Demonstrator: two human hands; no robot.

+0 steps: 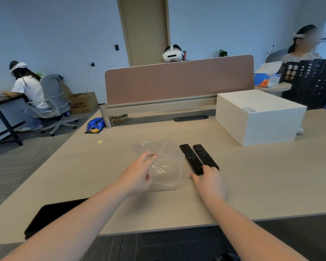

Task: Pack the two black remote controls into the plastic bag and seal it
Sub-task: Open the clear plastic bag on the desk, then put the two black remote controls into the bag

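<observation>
Two black remote controls lie side by side on the beige table, the left remote (190, 158) and the right remote (204, 155), both pointing away from me. A clear plastic bag (166, 166) lies flat just left of them. My left hand (139, 174) hovers over the bag's left edge with fingers spread and nothing in it. My right hand (208, 180) reaches to the near ends of the remotes, fingertips touching them, not closed around either.
A white box (260, 117) stands at the back right of the table (120, 204). A black tablet (51, 215) lies at the near left edge. A pink divider (179, 80) closes the far side. People sit beyond and to the left.
</observation>
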